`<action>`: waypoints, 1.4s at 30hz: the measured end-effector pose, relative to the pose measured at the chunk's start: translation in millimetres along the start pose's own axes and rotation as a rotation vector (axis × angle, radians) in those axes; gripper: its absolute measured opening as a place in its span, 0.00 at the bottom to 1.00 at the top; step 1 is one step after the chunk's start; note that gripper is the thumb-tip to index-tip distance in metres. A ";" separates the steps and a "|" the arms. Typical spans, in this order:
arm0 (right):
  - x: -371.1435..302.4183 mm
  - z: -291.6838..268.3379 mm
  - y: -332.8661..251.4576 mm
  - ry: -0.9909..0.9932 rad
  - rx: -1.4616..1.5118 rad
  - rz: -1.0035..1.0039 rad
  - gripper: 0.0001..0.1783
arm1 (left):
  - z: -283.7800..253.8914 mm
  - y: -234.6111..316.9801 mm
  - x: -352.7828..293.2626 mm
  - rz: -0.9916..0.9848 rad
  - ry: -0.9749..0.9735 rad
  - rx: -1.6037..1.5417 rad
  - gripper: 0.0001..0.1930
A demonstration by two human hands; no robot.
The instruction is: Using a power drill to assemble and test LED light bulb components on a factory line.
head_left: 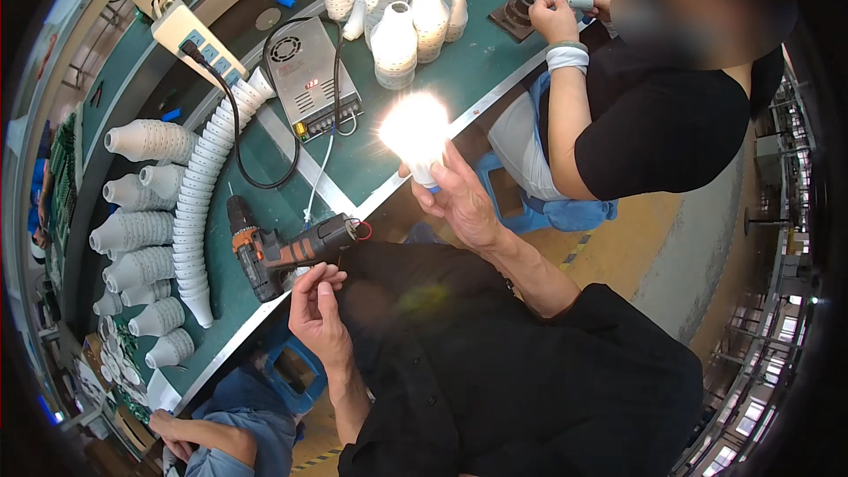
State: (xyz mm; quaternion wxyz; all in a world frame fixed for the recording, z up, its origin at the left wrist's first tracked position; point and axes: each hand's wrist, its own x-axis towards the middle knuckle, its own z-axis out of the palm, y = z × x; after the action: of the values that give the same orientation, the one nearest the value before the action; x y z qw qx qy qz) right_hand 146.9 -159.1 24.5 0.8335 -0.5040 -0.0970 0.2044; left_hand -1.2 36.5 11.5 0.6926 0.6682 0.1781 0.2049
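Observation:
A brightly lit bulb (417, 137) is held up by its white base in my right hand (466, 199), above the bench's front edge. Glare hides most of the bulb's shape. My left hand (320, 314) is lower, just off the bench edge, with its fingers curled and pressed together; what they hold, if anything, is too small to make out. Close to it lies a black and orange cordless drill (283, 252) on the green bench (234, 269). A small red wire loop (363, 230) sticks out at the end of the drill's grip.
A metal power supply (309, 75) with cables stands behind the drill. Stacked white lamp housings (199, 194) curve along the left; more stacks (395, 46) stand at the back. A power strip (199, 42) sits at back left. Co-workers sit at right (654, 115) and lower left (247, 415).

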 end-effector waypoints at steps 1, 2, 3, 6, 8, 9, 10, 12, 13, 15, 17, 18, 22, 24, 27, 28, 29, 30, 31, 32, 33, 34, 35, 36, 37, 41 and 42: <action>0.0 0.1 -0.9 -0.008 0.024 -0.022 0.30 | -0.6 0.3 0.0 0.002 -0.002 0.000 0.11; -0.7 -0.3 -1.9 -0.016 0.048 -0.043 0.30 | -0.7 1.1 -0.4 0.003 -0.004 0.000 0.11; -1.3 -1.5 -1.4 -0.014 0.048 -0.045 0.30 | -0.7 1.9 -0.8 0.004 -0.005 0.000 0.11; -1.8 -6.0 2.0 -0.019 0.052 -0.065 0.29 | 0.4 5.8 -1.8 0.004 -0.017 -0.005 0.11; -0.8 -7.8 2.2 -0.016 0.028 -0.051 0.29 | 1.5 7.4 -1.7 0.010 -0.025 -0.009 0.10; -0.6 -7.5 1.2 -0.016 0.028 -0.052 0.29 | 1.7 7.7 -1.2 0.017 -0.032 -0.012 0.10; -0.8 -7.0 -0.2 -0.011 0.022 -0.036 0.30 | 1.3 7.7 -1.1 0.018 -0.032 -0.012 0.10; 1.5 -9.8 -1.5 -0.024 0.012 -0.026 0.32 | 1.0 7.4 -0.3 0.016 -0.027 -0.006 0.10; 2.7 -8.9 -2.7 -0.030 0.003 -0.039 0.32 | 1.1 7.3 0.6 0.018 -0.029 -0.007 0.10; 3.1 -8.8 -4.5 -0.030 -0.007 -0.056 0.33 | 2.1 6.8 0.9 0.011 -0.031 -0.019 0.10; 5.0 -11.1 -6.6 -0.026 0.048 -0.099 0.33 | 4.4 5.8 2.0 0.015 -0.038 -0.021 0.10; 5.5 -13.4 -6.1 -0.020 0.043 -0.111 0.33 | 5.6 5.7 2.7 0.018 -0.041 -0.021 0.10; 27.4 -52.0 4.9 0.156 -0.148 -0.220 0.29 | 5.7 6.2 -2.1 -0.013 -0.007 0.021 0.09; 54.5 -93.7 7.9 0.544 -1.275 -0.612 0.30 | 4.0 0.0 -3.7 0.014 -0.013 0.044 0.10; 73.8 -127.7 -19.7 0.666 -1.524 -0.517 0.32 | 6.8 -0.5 -4.2 -0.004 -0.012 0.019 0.10; 76.9 -142.8 -15.6 0.683 -1.525 -0.520 0.32 | 6.3 -0.2 -3.3 0.002 -0.027 0.016 0.10; 80.6 -158.3 -6.9 0.657 -1.621 -0.477 0.31 | 5.2 -0.5 -3.1 -0.004 -0.010 0.025 0.10; 84.8 -163.5 -5.7 0.626 -1.715 -0.437 0.31 | 3.5 -1.0 -1.6 -0.006 0.012 0.033 0.10; 85.1 -168.9 -3.8 0.615 -1.679 -0.414 0.30 | 1.7 -2.8 -1.9 -0.003 0.018 0.028 0.10; 87.0 -166.6 -3.5 0.618 -1.675 -0.422 0.30 | -0.4 -3.9 -1.5 0.005 0.018 0.028 0.10; 87.4 -164.2 -2.1 0.622 -1.712 -0.446 0.31 | -2.0 -4.9 -1.0 0.001 0.025 0.019 0.10; 86.9 -161.8 -0.3 0.626 -1.748 -0.469 0.32 | -3.4 -5.8 -0.2 -0.003 0.030 0.011 0.10; 85.1 -160.1 0.5 0.633 -1.787 -0.490 0.33 | -4.3 -6.4 1.4 0.000 0.029 0.002 0.10; 82.5 -159.8 2.7 0.639 -1.786 -0.491 0.33 | -5.4 -6.8 0.4 0.003 0.024 0.001 0.10; 79.2 -160.7 5.9 0.640 -1.737 -0.518 0.35 | -6.4 -7.2 -2.3 -0.011 0.024 0.003 0.10; 81.9 -156.9 -1.6 0.634 -1.244 -0.453 0.32 | -4.7 -9.6 2.9 -0.005 0.008 0.024 0.10; 82.4 -156.4 -3.0 0.587 -0.826 -0.308 0.31 | -3.2 -10.4 4.7 0.005 0.004 0.027 0.10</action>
State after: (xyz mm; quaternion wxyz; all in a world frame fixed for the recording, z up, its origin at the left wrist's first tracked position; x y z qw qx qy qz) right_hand 279.0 -249.3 -50.6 0.5778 -0.8065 -0.0048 -0.1254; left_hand 1.6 41.4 1.1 0.6827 0.6776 0.1805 0.2055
